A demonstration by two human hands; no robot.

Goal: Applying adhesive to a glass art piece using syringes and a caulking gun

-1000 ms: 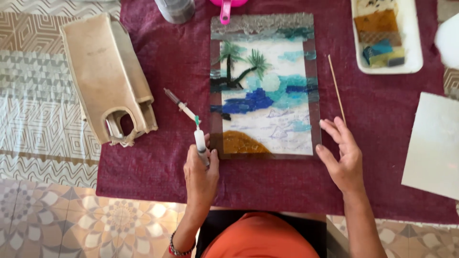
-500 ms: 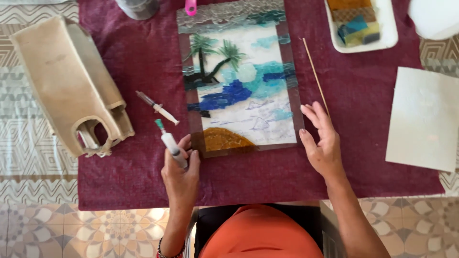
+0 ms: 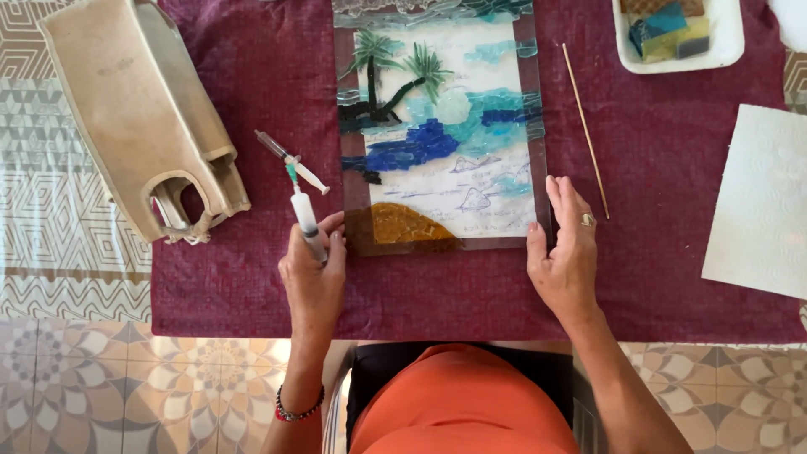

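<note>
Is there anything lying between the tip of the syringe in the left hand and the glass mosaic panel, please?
Nothing visible. The left hand holds the green-tipped syringe just left of the rectangular beach-scene glass mosaic panel. A second syringe lies on the maroon cloth beside the tip, off to the left, not between them.

Syringe (image 3: 304, 220): clear barrel, green tip pointing away from me, gripped in my left hand (image 3: 313, 273), just left of panel's lower corner. Glass mosaic panel (image 3: 441, 126): palm-and-sea picture, flat on maroon cloth; my right hand (image 3: 569, 252) rests against lower right edge.
</note>
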